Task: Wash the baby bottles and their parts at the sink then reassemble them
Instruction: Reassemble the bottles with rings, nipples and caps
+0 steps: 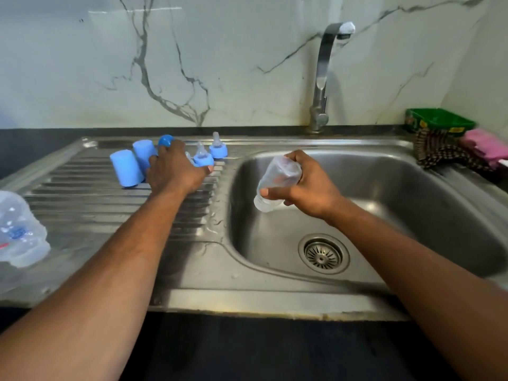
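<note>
standing over a steel sink (275, 279), a person reaches out with both bare arms. the right hand (308, 185) is wrapped around a clear baby bottle (277, 180), fingers curled over its upper part and the thumb pressed near its lower end; the bottle is tilted and held above the basin, left of the drain (323, 253). the left hand (176, 171) is down on the ribbed draining board (110, 204), palm down among the blue parts. its fingers are bent over something there, but whether it actually grips a piece i cannot tell, since the hand hides what is under it.

just left of that hand stand two light blue caps (127, 167), side by side, and a darker blue round piece (165, 139) peeks out behind the fingers. to the right of the hand sit two blue collars with clear teats (204, 156), upright, close to the basin's edge. another clear bottle (19, 229) lies at the far left edge of the board, blurred.

the tap (324, 78) rises behind the basin. on the right, a green tub (439, 121), a pink cloth (486, 143) and a dark patterned cloth (439, 152) rest by the rim.
</note>
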`<action>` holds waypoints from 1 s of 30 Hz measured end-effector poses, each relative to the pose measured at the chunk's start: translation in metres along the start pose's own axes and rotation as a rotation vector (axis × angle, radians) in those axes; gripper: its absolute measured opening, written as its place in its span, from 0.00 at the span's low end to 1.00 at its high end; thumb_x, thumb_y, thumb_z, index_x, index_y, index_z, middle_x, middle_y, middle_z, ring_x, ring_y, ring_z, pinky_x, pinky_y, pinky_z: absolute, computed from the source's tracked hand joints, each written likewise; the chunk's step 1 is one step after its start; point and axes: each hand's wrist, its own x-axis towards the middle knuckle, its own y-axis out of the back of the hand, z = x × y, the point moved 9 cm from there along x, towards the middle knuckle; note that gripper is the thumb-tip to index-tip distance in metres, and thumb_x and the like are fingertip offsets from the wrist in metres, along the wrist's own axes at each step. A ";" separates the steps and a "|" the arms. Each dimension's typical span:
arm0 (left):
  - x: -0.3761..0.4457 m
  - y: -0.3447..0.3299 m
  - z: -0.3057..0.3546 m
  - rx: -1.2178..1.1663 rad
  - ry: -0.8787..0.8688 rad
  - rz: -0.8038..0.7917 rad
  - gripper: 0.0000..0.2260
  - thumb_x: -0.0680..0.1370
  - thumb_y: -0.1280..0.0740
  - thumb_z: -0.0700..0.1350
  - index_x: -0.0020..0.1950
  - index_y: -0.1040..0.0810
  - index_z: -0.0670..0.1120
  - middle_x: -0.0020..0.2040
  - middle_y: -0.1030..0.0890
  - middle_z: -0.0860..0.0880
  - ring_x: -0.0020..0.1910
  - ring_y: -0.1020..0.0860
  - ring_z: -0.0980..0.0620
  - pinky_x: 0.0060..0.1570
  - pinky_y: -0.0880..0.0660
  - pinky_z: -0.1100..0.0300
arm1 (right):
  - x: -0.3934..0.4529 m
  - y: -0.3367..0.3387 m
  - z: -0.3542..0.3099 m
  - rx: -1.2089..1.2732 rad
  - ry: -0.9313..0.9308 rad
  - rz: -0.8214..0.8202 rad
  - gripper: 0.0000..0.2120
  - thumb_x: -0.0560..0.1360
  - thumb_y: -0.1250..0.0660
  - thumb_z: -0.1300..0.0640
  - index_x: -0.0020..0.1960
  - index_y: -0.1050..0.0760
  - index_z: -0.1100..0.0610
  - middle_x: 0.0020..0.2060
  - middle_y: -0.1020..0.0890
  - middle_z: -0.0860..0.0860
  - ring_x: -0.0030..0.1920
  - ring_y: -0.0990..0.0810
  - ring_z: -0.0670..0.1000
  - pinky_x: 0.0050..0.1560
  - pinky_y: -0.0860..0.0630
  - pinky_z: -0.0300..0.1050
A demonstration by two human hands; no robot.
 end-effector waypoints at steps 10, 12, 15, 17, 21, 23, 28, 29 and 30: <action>-0.010 -0.008 0.020 0.029 -0.132 -0.052 0.30 0.74 0.27 0.54 0.73 0.33 0.53 0.70 0.28 0.47 0.68 0.32 0.39 0.62 0.32 0.48 | -0.010 0.001 -0.031 -0.088 0.184 0.021 0.29 0.65 0.21 0.66 0.59 0.31 0.54 0.44 0.24 0.43 0.40 0.24 0.44 0.40 0.25 0.38; -0.009 -0.006 0.028 0.084 -0.154 -0.014 0.29 0.75 0.29 0.56 0.74 0.32 0.52 0.70 0.28 0.48 0.70 0.33 0.41 0.62 0.33 0.48 | -0.010 0.002 -0.031 -0.105 0.182 0.025 0.28 0.65 0.21 0.65 0.59 0.31 0.54 0.43 0.23 0.44 0.40 0.24 0.46 0.39 0.24 0.39; -0.002 -0.004 0.036 0.192 -0.167 0.033 0.23 0.75 0.30 0.55 0.66 0.28 0.47 0.64 0.24 0.45 0.67 0.31 0.41 0.60 0.34 0.49 | -0.010 0.006 -0.028 -0.095 0.152 0.027 0.28 0.65 0.20 0.65 0.59 0.31 0.54 0.44 0.24 0.43 0.42 0.23 0.47 0.40 0.23 0.39; 0.005 -0.004 0.042 0.318 -0.199 0.069 0.22 0.74 0.30 0.54 0.62 0.27 0.45 0.62 0.22 0.43 0.64 0.29 0.40 0.59 0.34 0.50 | -0.010 0.013 -0.026 -0.091 0.140 0.044 0.29 0.65 0.20 0.64 0.59 0.31 0.54 0.44 0.25 0.42 0.42 0.23 0.46 0.40 0.23 0.38; 0.019 -0.006 0.046 0.411 -0.208 0.075 0.18 0.74 0.31 0.54 0.59 0.27 0.45 0.56 0.19 0.42 0.59 0.26 0.40 0.57 0.35 0.51 | -0.006 0.026 -0.010 -0.008 0.059 0.093 0.30 0.63 0.19 0.63 0.59 0.30 0.55 0.48 0.25 0.45 0.47 0.23 0.48 0.48 0.20 0.46; 0.022 -0.003 0.053 0.452 -0.234 0.074 0.16 0.75 0.32 0.54 0.58 0.27 0.46 0.52 0.18 0.43 0.56 0.23 0.42 0.57 0.37 0.51 | -0.004 0.029 -0.005 0.049 0.027 0.116 0.30 0.63 0.18 0.63 0.59 0.30 0.55 0.49 0.24 0.48 0.48 0.23 0.48 0.46 0.21 0.42; 0.014 0.013 0.074 0.245 -0.303 0.117 0.11 0.78 0.33 0.51 0.55 0.29 0.48 0.46 0.20 0.48 0.50 0.25 0.44 0.54 0.40 0.51 | -0.003 0.032 0.001 0.256 -0.070 0.152 0.28 0.66 0.20 0.65 0.60 0.30 0.60 0.54 0.22 0.56 0.51 0.20 0.52 0.39 0.20 0.37; 0.008 0.015 0.076 0.041 -0.277 0.084 0.11 0.78 0.32 0.51 0.55 0.29 0.48 0.46 0.21 0.49 0.49 0.25 0.45 0.54 0.38 0.52 | -0.003 0.033 0.004 0.340 -0.108 0.150 0.27 0.66 0.21 0.65 0.60 0.30 0.61 0.56 0.22 0.58 0.52 0.19 0.56 0.40 0.18 0.40; 0.002 0.012 0.077 -0.197 -0.226 0.032 0.11 0.78 0.32 0.49 0.57 0.29 0.48 0.46 0.22 0.51 0.48 0.25 0.47 0.52 0.35 0.54 | -0.003 0.033 0.007 0.407 -0.149 0.140 0.27 0.67 0.21 0.65 0.61 0.31 0.62 0.57 0.22 0.60 0.51 0.18 0.58 0.40 0.17 0.44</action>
